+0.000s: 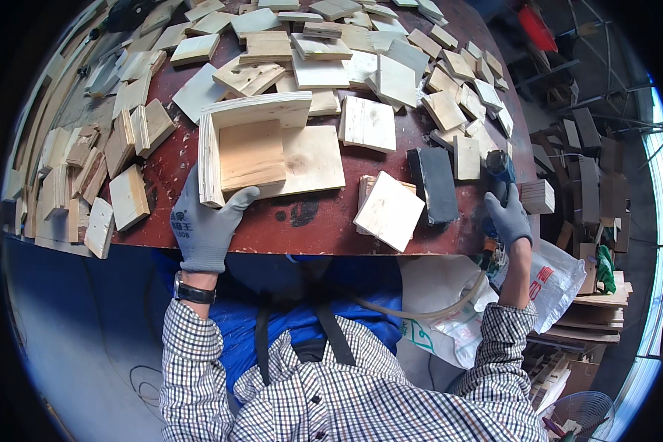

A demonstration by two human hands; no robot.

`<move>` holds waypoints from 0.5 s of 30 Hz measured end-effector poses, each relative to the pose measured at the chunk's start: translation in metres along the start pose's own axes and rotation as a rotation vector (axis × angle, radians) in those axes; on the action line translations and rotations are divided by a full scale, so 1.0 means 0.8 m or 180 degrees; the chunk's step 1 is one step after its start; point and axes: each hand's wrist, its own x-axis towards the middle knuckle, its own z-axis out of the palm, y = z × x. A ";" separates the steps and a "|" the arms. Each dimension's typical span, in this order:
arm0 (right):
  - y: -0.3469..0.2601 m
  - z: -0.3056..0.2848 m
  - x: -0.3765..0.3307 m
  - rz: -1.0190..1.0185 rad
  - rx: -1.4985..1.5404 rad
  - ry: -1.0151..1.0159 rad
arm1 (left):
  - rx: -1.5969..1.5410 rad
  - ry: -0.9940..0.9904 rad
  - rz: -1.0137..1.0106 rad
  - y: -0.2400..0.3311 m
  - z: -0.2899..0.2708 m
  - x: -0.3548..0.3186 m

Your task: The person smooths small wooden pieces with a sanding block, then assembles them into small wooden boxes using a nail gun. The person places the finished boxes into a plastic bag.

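Observation:
My left hand (205, 227), in a grey glove, grips the lower left corner of a partly built wooden box (313, 158). The thumb lies against its near edge and the fingers are behind the upright side. Inside the corner sits a smaller square wood block (252, 155). At the table's right edge my right hand (508, 217), gloved too, is closed round a dark blue and black air nail gun (499, 166) with a hose at its lower end. Between the hands lie a black rectangular block (432, 186) and a small stack of square wood pieces (389, 211).
Many loose wood pieces (320, 74) cover the far part of the dark red table (272, 236), and more are piled at the left (129, 197). A pale hose (435, 313) hangs in front of white sacks (560, 283) below the right edge. Stacked boards (593, 317) stand at right.

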 end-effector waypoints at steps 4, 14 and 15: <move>-0.051 -0.026 -0.034 -0.0270 -0.1167 0.1076 | 0.0178 -0.0066 -0.0020 -0.002 -0.003 0.000; -0.200 0.034 -0.125 -0.3499 -0.0739 0.0124 | 0.0164 -0.0072 -0.0032 0.001 -0.002 0.001; -0.200 0.037 -0.120 -0.3423 -0.0791 0.0029 | 0.0217 -0.0060 0.0000 0.001 -0.001 0.002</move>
